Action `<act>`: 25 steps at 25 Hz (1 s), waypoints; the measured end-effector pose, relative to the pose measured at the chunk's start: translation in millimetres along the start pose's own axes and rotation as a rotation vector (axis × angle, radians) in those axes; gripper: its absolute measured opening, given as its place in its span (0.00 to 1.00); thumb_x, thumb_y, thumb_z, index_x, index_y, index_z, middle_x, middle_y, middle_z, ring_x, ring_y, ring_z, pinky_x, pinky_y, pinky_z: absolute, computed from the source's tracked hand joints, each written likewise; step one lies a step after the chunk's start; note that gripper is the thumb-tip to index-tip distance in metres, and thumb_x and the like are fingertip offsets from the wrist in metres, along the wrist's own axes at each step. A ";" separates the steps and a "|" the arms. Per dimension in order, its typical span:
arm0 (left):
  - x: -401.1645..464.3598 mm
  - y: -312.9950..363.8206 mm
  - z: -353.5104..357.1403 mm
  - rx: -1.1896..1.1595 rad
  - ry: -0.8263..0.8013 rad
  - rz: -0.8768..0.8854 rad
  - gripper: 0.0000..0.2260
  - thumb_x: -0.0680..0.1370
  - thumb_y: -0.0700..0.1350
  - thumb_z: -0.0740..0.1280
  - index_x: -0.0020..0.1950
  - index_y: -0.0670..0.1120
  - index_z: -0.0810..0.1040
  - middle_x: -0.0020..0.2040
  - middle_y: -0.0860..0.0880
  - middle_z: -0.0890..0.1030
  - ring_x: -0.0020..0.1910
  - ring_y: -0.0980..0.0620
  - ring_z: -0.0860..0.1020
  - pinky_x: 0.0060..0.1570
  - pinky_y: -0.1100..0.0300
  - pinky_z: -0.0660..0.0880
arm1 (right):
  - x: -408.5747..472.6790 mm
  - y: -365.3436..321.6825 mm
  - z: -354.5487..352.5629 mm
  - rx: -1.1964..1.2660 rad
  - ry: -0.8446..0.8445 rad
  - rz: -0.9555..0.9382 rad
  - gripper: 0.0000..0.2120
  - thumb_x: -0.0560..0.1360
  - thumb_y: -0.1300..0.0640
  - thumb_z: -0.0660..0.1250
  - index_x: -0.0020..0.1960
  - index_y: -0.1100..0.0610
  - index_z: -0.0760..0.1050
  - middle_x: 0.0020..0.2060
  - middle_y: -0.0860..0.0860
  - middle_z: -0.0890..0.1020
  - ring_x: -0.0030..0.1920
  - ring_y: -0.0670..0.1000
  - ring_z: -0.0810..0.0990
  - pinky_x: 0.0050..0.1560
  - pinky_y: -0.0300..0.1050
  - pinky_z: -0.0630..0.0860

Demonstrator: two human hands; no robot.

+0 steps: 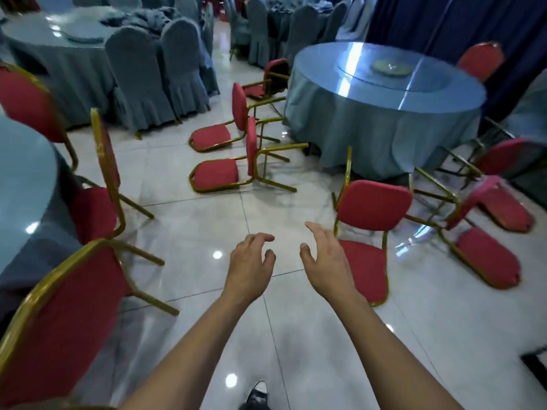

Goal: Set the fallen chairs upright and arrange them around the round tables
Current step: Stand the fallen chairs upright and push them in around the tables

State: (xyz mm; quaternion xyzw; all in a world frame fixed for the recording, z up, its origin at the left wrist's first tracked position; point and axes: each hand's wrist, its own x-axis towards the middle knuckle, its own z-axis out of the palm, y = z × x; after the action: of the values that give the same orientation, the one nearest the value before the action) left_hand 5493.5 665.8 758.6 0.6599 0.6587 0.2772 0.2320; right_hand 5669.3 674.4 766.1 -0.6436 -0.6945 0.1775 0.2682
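left grip (251, 263): empty, fingers loosely curled | right grip (324, 258): empty, spread

A glossy white tiled floor (189, 229), dark blue curtains (444, 19) behind, and a shoe (257, 395) below.

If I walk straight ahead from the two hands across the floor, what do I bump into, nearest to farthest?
Left hand and right hand → fallen red chair → second fallen red chair → third fallen chair → grey-covered chairs.
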 end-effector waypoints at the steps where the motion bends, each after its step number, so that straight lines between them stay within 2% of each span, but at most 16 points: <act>1: 11.6 14.3 13.9 -0.015 -0.029 0.026 0.14 0.82 0.45 0.61 0.68 0.51 0.75 0.67 0.52 0.75 0.66 0.50 0.72 0.68 0.53 0.67 | 7.3 18.3 -11.7 0.003 0.021 0.035 0.22 0.81 0.54 0.62 0.75 0.51 0.66 0.71 0.49 0.71 0.69 0.52 0.70 0.68 0.52 0.70; 8: 109.0 107.2 121.6 -0.091 -0.183 0.109 0.14 0.82 0.44 0.61 0.66 0.51 0.76 0.66 0.52 0.76 0.64 0.50 0.73 0.66 0.52 0.68 | 72.1 150.1 -78.0 -0.006 0.085 0.227 0.22 0.80 0.55 0.62 0.74 0.50 0.68 0.67 0.49 0.74 0.65 0.53 0.73 0.65 0.54 0.72; 11: 151.6 146.2 167.1 -0.108 -0.257 0.154 0.13 0.82 0.44 0.61 0.66 0.51 0.76 0.65 0.52 0.76 0.64 0.49 0.73 0.66 0.51 0.68 | 98.0 203.9 -102.2 0.005 0.137 0.300 0.21 0.80 0.56 0.64 0.73 0.50 0.70 0.65 0.51 0.75 0.63 0.54 0.75 0.62 0.50 0.74; 17: 213.3 198.8 254.4 -0.060 -0.386 0.196 0.13 0.82 0.44 0.61 0.66 0.51 0.76 0.63 0.52 0.77 0.63 0.50 0.73 0.66 0.51 0.68 | 133.1 318.1 -132.0 0.077 0.196 0.448 0.21 0.80 0.57 0.65 0.72 0.53 0.71 0.66 0.53 0.75 0.64 0.54 0.76 0.64 0.53 0.74; 21: 252.7 219.8 321.4 -0.022 -0.423 0.140 0.13 0.82 0.44 0.61 0.66 0.51 0.75 0.64 0.52 0.77 0.63 0.50 0.73 0.66 0.51 0.68 | 164.4 409.1 -139.4 0.097 0.129 0.514 0.21 0.81 0.54 0.63 0.74 0.51 0.69 0.67 0.51 0.73 0.65 0.51 0.75 0.62 0.50 0.75; 25: 285.6 230.8 388.7 0.010 -0.455 -0.004 0.14 0.82 0.44 0.61 0.68 0.51 0.74 0.65 0.51 0.76 0.64 0.49 0.73 0.66 0.52 0.68 | 206.7 501.2 -137.4 0.127 -0.003 0.544 0.22 0.81 0.52 0.63 0.74 0.47 0.67 0.68 0.50 0.72 0.67 0.50 0.74 0.63 0.50 0.74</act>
State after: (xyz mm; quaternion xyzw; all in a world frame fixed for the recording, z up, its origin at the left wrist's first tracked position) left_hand 5919.4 968.1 643.7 0.7052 0.5921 0.1178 0.3718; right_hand 6146.6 919.7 608.3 -0.7880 -0.4840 0.2871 0.2498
